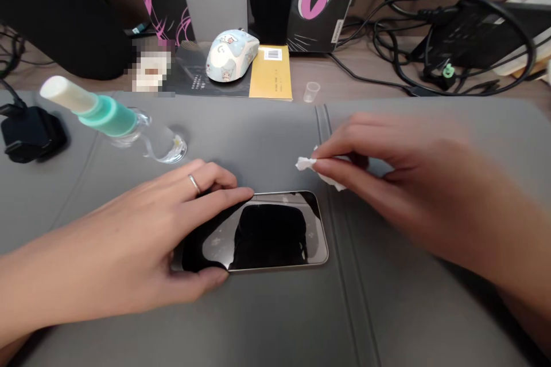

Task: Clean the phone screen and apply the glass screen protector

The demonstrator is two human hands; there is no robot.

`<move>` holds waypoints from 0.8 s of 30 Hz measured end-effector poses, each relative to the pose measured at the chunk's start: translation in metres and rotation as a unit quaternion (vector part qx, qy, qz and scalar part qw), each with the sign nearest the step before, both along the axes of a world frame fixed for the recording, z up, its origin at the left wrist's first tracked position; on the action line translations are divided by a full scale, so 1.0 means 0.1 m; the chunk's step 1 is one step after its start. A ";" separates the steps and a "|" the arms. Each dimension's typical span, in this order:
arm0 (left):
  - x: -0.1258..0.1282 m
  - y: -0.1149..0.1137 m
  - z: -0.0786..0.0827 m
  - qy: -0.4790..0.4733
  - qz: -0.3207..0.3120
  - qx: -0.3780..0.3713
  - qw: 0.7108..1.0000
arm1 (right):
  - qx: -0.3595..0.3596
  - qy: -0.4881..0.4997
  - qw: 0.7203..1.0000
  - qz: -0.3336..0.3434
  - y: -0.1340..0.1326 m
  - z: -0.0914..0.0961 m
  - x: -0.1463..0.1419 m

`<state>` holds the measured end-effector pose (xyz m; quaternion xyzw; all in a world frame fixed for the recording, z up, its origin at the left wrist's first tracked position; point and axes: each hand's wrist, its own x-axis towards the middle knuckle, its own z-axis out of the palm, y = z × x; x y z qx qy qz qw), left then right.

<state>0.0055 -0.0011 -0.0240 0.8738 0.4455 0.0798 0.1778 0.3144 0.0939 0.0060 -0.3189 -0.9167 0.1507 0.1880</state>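
Note:
A smartphone [271, 235] lies flat, screen up, on the grey desk mat [267, 327]. Small pale spots show on its dark, reflective glass. My left hand [163, 229], with a ring on one finger, grips the phone's left end between thumb and fingers along its two long edges. To the right of the phone and a little above it, my right hand [387, 166] pinches a crumpled white tissue [306, 164] between thumb and forefinger, apart from the screen. Behind my left hand is a clear spray bottle [161, 140] with a mint-green collar and a white cap.
A patterned mouse [230, 56] rests on a black and yellow packet [271, 77] before a laptop [215, 11]. Nearby lies a small clear cap [311, 92]. A black plug adapter [30, 132] sits at the left; black cables [400, 46] tangle at the back right.

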 end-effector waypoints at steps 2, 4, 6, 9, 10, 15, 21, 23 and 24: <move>0.00 0.00 0.00 0.009 -0.003 0.003 1.000 | -0.032 0.024 0.999 -0.005 -0.03 0.01 0.01; 0.01 0.00 0.00 0.018 -0.002 0.009 1.000 | -0.066 0.037 0.997 0.016 -0.06 -0.01 0.00; 0.01 -0.01 0.01 0.024 0.002 0.011 1.000 | -0.100 0.032 0.993 0.045 -0.09 -0.04 -0.01; 0.02 -0.01 0.03 0.024 0.005 0.004 1.000 | -0.151 -0.015 0.985 0.082 -0.13 -0.03 0.01; 0.02 -0.02 0.03 0.022 0.008 0.002 1.000 | -0.159 -0.032 0.982 0.093 -0.15 -0.01 0.03; 0.04 0.00 0.05 0.015 0.012 -0.007 1.000 | -0.090 -0.075 0.985 0.123 -0.22 0.04 0.05; 0.03 0.00 0.05 0.006 0.012 -0.005 1.000 | -0.014 -0.067 0.995 0.069 -0.18 -0.09 -0.04; 0.00 -0.01 0.04 0.006 0.012 -0.006 1.000 | -0.007 -0.060 0.996 0.066 -0.13 -0.13 -0.04; -0.01 -0.01 0.03 0.007 0.013 -0.006 1.000 | -0.004 -0.059 0.996 0.063 -0.11 -0.13 -0.03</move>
